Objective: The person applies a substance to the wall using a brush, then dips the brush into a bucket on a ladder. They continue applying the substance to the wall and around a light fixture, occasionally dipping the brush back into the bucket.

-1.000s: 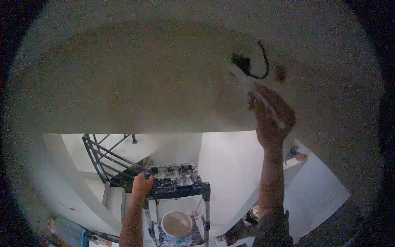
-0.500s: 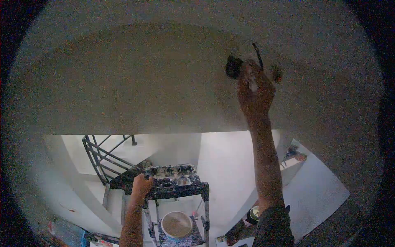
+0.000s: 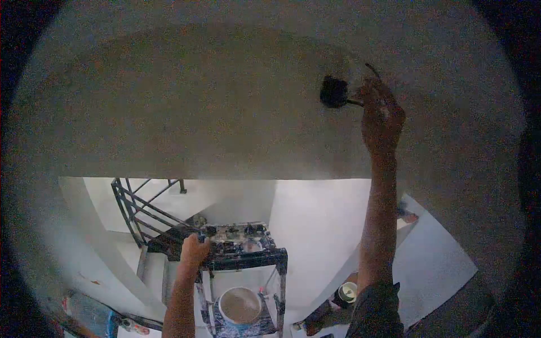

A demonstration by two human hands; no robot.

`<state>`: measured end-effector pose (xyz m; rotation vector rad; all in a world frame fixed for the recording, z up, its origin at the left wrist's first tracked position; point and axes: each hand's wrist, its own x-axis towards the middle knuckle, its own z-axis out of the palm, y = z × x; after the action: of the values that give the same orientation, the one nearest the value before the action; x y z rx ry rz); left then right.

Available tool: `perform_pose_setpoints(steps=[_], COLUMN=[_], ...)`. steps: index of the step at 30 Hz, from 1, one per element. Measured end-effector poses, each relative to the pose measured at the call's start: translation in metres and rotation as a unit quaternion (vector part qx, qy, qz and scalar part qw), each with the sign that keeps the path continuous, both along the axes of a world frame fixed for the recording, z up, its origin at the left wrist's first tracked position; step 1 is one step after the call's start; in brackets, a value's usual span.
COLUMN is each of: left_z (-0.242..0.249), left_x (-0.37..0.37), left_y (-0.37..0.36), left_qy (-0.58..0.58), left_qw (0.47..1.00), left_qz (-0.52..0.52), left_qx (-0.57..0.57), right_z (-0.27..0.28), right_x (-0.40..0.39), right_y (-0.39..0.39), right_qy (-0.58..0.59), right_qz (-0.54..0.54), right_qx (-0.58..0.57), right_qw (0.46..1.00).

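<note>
My right hand (image 3: pixel 383 115) is raised against the grey-beige overhead surface (image 3: pixel 214 107), its fingers pinched round a thin dark stem (image 3: pixel 354 102). At the stem's left end is a dark, squarish lump (image 3: pixel 333 92) against the surface. A second thin dark strip (image 3: pixel 372 70) sticks out above my fingertips; the grip itself is too dim to make out fully. Lower down, my left hand (image 3: pixel 195 248) is closed on the left edge of the paint-spattered top of a stepladder (image 3: pixel 242 259). Dark clumps and a small pale round thing (image 3: pixel 251 246) lie on that top.
A white bucket (image 3: pixel 240 305) with beige contents stands on a lower ladder step. Left of the ladder runs a dark metal railing (image 3: pixel 146 205) beside stairs. At lower right are a pale round container (image 3: pixel 347 292) and a large white panel (image 3: pixel 434 253).
My right hand has shifted right, and more of the stem shows between it and the dark lump, which also sits slightly farther right in view. My left hand stays on the ladder.
</note>
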<state>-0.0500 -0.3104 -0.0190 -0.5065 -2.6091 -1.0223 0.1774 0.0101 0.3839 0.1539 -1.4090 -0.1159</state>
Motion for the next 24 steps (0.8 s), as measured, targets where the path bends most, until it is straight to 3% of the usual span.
perform_pose_setpoints(steps=[3, 5, 6, 9, 11, 12, 13, 14, 18, 20, 24], left_z=[0.006, 0.006, 0.004, 0.006, 0.010, 0.014, 0.016, 0.016, 0.008, -0.003, -0.008], left_x=[0.002, 0.003, 0.002, 0.004, 0.006, 0.007, 0.008, 0.008, 0.004, -0.003, -0.007], left_y=[0.000, 0.000, 0.000, 0.002, 0.001, 0.000, 0.000, 0.000, -0.002, -0.001, -0.001], left_qy=[-0.016, -0.022, -0.010, -0.009, -0.022, -0.040, -0.058, -0.059, -0.026, -0.003, -0.009], left_qw=[1.000, 0.999, 1.000, 1.000, 0.999, 0.999, 0.998, 0.998, 1.000, 1.000, 1.000], left_qz=[-0.011, -0.016, -0.008, 0.013, 0.024, 0.013, 0.003, 0.002, -0.014, -0.016, -0.005], left_qx=[0.013, 0.021, 0.019, 0.008, -0.002, 0.005, 0.011, 0.011, -0.001, 0.019, 0.000], right_z=[0.004, 0.013, 0.016, 0.025, 0.036, 0.041, 0.046, 0.050, 0.062, 0.062, 0.063], right_x=[-0.002, 0.001, 0.004, 0.012, 0.010, 0.009, 0.007, 0.007, 0.025, 0.039, 0.047], right_y=[0.003, 0.005, -0.001, -0.014, -0.011, -0.014, -0.021, -0.025, -0.025, -0.026, -0.024], right_qy=[-0.003, -0.057, -0.057, -0.093, -0.085, -0.086, -0.012, 0.061, -0.020, -0.079, -0.049], right_qz=[-0.017, 0.237, 0.237, 0.178, -0.007, -0.008, -0.141, -0.268, -0.196, -0.186, -0.235], right_qx=[-0.018, -0.100, -0.100, -0.136, 0.033, 0.033, 0.149, 0.260, 0.270, 0.193, 0.278], right_qw=[1.000, 0.965, 0.965, 0.970, 0.996, 0.996, 0.979, 0.926, 0.942, 0.960, 0.930])
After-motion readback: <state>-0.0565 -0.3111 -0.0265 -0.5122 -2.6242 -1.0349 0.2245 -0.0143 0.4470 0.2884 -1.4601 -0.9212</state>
